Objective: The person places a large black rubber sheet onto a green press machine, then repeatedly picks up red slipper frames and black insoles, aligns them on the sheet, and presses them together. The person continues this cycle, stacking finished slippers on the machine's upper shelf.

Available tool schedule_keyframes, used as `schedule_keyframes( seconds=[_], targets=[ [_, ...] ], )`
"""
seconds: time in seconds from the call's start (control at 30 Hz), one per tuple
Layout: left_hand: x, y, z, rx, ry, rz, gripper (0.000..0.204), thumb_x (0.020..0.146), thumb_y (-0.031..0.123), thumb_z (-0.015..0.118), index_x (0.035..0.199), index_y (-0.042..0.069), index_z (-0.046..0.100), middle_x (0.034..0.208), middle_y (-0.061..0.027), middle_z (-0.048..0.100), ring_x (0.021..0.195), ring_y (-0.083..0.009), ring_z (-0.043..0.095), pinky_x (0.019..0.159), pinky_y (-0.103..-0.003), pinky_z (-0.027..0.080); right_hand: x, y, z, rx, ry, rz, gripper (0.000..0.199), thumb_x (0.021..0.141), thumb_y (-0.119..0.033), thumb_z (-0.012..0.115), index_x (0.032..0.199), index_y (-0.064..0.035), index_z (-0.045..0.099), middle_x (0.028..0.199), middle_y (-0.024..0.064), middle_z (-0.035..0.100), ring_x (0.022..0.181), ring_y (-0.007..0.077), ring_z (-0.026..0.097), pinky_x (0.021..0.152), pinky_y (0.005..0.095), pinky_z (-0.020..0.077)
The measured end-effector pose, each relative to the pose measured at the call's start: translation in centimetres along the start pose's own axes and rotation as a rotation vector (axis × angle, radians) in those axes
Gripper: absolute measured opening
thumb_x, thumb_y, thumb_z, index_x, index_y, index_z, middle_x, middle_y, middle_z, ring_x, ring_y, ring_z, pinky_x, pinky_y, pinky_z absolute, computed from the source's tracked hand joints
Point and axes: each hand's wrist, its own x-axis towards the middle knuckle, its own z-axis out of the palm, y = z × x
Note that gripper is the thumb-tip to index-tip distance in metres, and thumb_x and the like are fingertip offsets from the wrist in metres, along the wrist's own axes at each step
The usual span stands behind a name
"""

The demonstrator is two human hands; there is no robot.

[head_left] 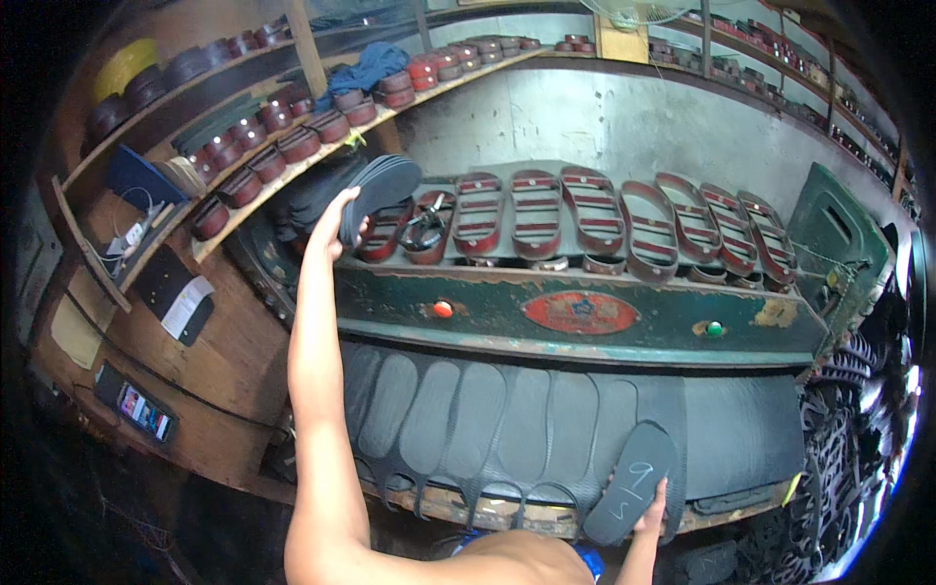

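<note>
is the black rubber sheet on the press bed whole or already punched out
Punched out: the rubber sheet shows a row of sole-shaped cut-outs on its left; its right part looks uncut.

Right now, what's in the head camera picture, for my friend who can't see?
A person's left hand lifts a stack of dark soles toward a green press lined with red sole-shaped cutters. The right hand holds one sole on a black rubber sheet already punched with sole shapes.

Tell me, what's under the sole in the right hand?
Under the sole in the right hand lies a black rubber sheet with sole-shaped cuts. Whatever is beneath the sheet is covered.
</note>
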Motion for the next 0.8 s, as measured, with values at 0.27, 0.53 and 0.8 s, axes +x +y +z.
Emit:
schedule_keyframes(
  seconds=[0.27, 0.53, 0.8],
  targets=[
    [-18.1, -5.6, 4.1, -0.854, -0.600, 0.278, 0.085, 0.097, 0.060, 0.054, 0.154, 0.000, 0.037, 0.139, -0.0294, 0.050, 0.105, -0.0325, 0.058, 0.084, -0.045, 0.054, 0.5, -0.3, 0.6, -0.007, -0.046, 0.018, 0.095, 0.091, -0.075, 0.053, 0.151, -0.0020, 0.042, 0.142, 0.0276, 0.056, 0.122, 0.0487, 0.059, 0.099, 0.0707, 0.0477],
    [-29.4, -12.9, 9.3, -0.274, -0.391, 0.234, 0.097, 0.079, 0.051, 0.075, 0.151, -0.003, 0.039, 0.133, -0.0235, 0.057, 0.115, -0.0293, 0.061, 0.093, -0.039, 0.053, 0.0, -0.6, 3.3, 0.040, 0.093, 0.038, 0.086, 0.096, -0.068, 0.049, 0.153, -0.0034, 0.041, 0.145, 0.0261, 0.055, 0.126, 0.0468, 0.058, 0.103, 0.0683, 0.0465],
    [-36.2, -26.1, 14.6, 1.043, -0.166, 0.427, 0.092, 0.069, 0.034, 0.089, 0.146, 0.007, 0.047, 0.142, -0.0222, 0.050, 0.130, -0.0392, 0.050, 0.108, -0.052, 0.039, -0.1, -0.9, 3.5, 0.036, 0.088, 0.076, 0.091, 0.097, -0.068, 0.048, 0.154, 0.0018, 0.036, 0.147, 0.0296, 0.050, 0.130, 0.0460, 0.056, 0.106, 0.0643, 0.0465]
  ],
)
